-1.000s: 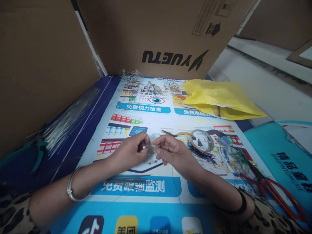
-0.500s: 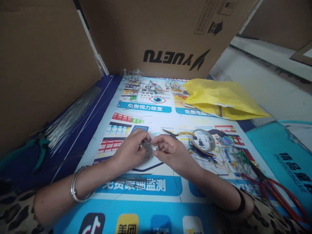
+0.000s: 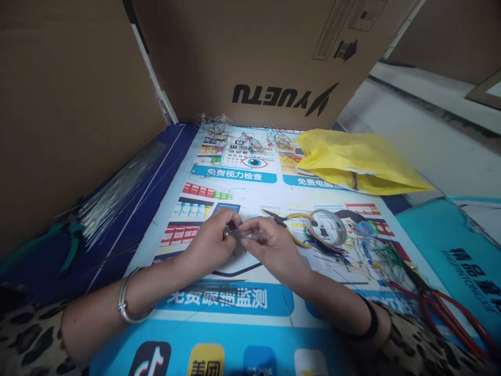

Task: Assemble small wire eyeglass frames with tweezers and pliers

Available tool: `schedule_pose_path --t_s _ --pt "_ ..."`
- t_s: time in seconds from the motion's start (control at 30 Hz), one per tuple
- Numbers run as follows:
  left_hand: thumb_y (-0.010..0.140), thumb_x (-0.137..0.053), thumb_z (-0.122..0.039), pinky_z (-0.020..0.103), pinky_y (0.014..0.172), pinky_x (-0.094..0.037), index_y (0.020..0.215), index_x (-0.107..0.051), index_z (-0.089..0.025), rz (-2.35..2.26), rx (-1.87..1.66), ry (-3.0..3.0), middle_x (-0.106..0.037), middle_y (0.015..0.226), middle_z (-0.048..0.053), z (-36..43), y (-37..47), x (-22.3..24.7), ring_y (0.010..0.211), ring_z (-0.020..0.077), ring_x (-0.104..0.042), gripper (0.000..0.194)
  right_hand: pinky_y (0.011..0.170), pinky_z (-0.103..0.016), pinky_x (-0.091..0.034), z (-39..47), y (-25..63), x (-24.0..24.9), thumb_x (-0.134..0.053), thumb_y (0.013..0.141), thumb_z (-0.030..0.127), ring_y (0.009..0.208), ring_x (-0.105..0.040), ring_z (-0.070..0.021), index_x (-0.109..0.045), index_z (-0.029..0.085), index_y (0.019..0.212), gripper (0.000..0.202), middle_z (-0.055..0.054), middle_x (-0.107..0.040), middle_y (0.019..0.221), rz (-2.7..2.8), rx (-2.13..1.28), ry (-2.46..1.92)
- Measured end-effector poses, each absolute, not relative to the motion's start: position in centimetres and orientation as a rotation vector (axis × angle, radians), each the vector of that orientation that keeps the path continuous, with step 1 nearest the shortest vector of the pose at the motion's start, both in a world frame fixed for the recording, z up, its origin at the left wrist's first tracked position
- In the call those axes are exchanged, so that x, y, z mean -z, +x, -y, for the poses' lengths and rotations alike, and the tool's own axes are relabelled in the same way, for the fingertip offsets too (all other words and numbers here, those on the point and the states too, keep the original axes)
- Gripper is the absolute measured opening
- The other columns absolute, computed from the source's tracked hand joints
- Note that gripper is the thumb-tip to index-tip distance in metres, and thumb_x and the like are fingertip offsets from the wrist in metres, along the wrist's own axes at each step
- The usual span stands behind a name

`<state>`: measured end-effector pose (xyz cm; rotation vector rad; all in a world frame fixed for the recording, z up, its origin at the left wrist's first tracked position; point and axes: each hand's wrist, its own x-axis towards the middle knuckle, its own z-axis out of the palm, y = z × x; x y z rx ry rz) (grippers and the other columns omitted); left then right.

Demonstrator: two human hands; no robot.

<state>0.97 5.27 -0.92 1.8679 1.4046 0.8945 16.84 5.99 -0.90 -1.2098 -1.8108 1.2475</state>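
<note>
My left hand and my right hand meet above the middle of the printed sheet. Both are closed, thumb and fingers pinching a small piece of thin silvery wire with clear, bead-like bits on it. Fingers hide much of this piece, so its full shape cannot be made out. Just beyond my right hand lie yellow-handled pliers, jaws pointing left. Beside them is a clear round spool, with a bundle of coloured wires in front of it.
Loose thin wires and teal-handled pliers lie left. Wire tangles sit at the back before a cardboard box. A yellow bag, red-handled scissors and a teal bag are on the right.
The wire piece has turned between my fingers and now shows as a thin line across the gap. My right hand has shifted slightly left. The whole view has moved a little.
</note>
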Motion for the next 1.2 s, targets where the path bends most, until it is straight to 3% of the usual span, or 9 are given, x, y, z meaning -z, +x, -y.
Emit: schedule_pose_path --t_s 0.27,0.47,0.8,1.2 --pt "0.063 -0.042 0.000 0.025 0.067 -0.040 0.084 -0.048 -0.018 -1.435 -0.927 1.762 -0.052 0.084 0.001 -5.1 1.2 0.6 0.081 0.0145 -0.050 0.028 0.064 -0.024 -0.041 -6.0 16.7 1.9 -0.056 0.069 0.014 0.072 -0.051 -0.0109 -0.052 0.023 0.092 0.025 0.001 -0.055 0.087 1.863 -1.178 -1.238" --pt "0.064 -0.044 0.000 0.025 0.069 -0.041 0.080 -0.050 -0.018 -1.433 -0.986 1.832 -0.052 0.083 0.001 -5.1 1.3 0.3 0.082 0.0142 -0.050 0.024 0.061 -0.023 -0.038 -6.5 16.8 1.8 -0.049 0.069 0.011 0.068 -0.047 -0.0106 -0.050 0.021 0.084 0.018 0.002 -0.052 0.079 1.918 -1.097 -1.216" --pt "0.061 -0.042 0.004 0.027 0.073 -0.042 0.087 -0.051 -0.018 -1.366 -0.998 2.059 -0.051 0.090 0.003 -5.4 0.9 0.9 0.088 0.0154 -0.049 0.036 0.076 -0.027 -0.038 -7.1 16.8 1.1 -0.039 0.061 0.000 0.086 -0.051 -0.0150 -0.052 0.020 0.089 0.037 -0.002 -0.057 0.091 2.093 -0.867 -1.215" --pt "0.059 -0.037 0.002 0.028 0.072 -0.040 0.080 -0.048 -0.018 -1.212 -0.952 1.831 -0.053 0.088 0.002 -5.5 0.6 0.8 0.084 0.0147 -0.049 0.031 0.057 -0.021 -0.034 -7.6 17.4 0.8 -0.047 0.066 0.009 0.060 -0.048 -0.0095 -0.056 0.019 0.073 0.016 0.003 -0.056 0.069 2.130 -1.091 -1.237"
